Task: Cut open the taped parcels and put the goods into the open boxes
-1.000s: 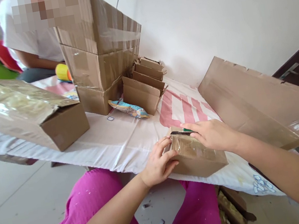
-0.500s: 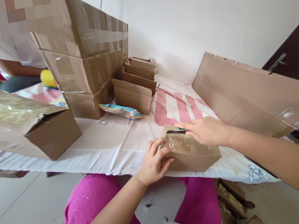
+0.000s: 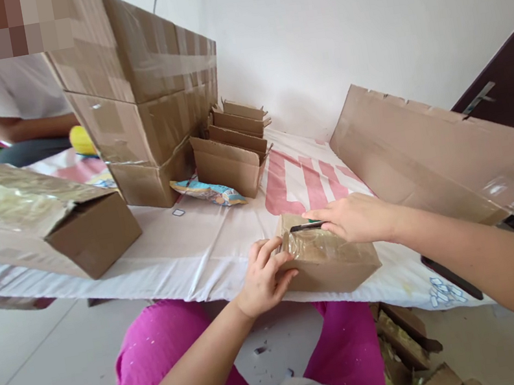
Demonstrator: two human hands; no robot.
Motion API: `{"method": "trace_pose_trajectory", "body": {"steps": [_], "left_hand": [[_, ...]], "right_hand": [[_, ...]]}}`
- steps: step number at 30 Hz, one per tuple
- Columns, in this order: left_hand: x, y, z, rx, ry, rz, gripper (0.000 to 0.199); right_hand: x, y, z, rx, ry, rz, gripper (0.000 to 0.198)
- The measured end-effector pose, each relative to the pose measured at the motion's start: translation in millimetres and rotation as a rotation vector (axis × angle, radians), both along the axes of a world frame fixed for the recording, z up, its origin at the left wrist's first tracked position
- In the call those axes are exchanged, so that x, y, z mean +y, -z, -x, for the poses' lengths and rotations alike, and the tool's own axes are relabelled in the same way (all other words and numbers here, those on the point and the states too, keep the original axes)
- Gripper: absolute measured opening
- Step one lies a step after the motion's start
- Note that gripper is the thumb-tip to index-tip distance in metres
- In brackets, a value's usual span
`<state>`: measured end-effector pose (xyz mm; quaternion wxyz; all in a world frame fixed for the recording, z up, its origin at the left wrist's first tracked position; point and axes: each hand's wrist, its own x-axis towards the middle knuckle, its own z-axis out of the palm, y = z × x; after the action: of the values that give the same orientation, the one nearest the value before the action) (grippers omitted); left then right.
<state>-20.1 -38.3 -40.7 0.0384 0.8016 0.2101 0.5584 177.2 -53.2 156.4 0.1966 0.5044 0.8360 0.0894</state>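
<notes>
A small brown cardboard box (image 3: pixel 329 272) lies near the table's front edge, with clear tape over its top. My left hand (image 3: pixel 265 276) grips the box's left end, fingers bent over the top edge. A utility knife (image 3: pixel 306 227) is held in my right hand (image 3: pixel 358 217); its dark blade lies low across the taped top, pointing left. A bit of green shows by the forefinger, while my fingers hide most of the handle. Whether the blade is in the tape I cannot tell.
A taped box (image 3: pixel 91 236) sits at left before tall stacked cartons (image 3: pixel 161 123). Open boxes (image 3: pixel 227 164) and a blue packet (image 3: pixel 210 193) lie behind. A large cardboard piece (image 3: pixel 427 151) leans right. Scrap cardboard (image 3: pixel 405 342) covers some floor. Another person's arm (image 3: pixel 39 127) shows at left.
The view has shifted slightly, and a dark phone-like object shows more under my right forearm. Both hands keep nearly the same place on the box, with the knife's blade still over the tape.
</notes>
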Motion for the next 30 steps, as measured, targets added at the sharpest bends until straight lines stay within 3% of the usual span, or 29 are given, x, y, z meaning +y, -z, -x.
{"method": "trace_pose_trajectory", "body": {"steps": [5,11,16,22,26,30], "left_hand": [[0,-3.2,2,0.046,-0.022,-0.014,0.025],[0,-2.9,3,0.063,-0.037,-0.002,0.026],[-1,-2.3,2,0.037,-0.020,0.022,0.025],[-1,-3.6,-1,0.018,-0.010,-0.005,0.025],[1,-1.5,-1,0.028,-0.023,-0.021,0.025],[2,2.3,-1,0.039,-0.033,-0.021,0.029]], "right_hand": [[-4,-3,-3,-0.013,0.045,0.070,0.044],[-20,-10,-48,0.000,0.102,0.111,0.041],[-35,-13,-72,0.036,0.141,0.057,0.038],[-32,-23,-67,0.024,0.145,0.011,0.033],[-21,-36,-55,0.175,0.145,-0.029,0.036],[-6,-28,-22,0.162,0.059,-0.046,0.037]]}}
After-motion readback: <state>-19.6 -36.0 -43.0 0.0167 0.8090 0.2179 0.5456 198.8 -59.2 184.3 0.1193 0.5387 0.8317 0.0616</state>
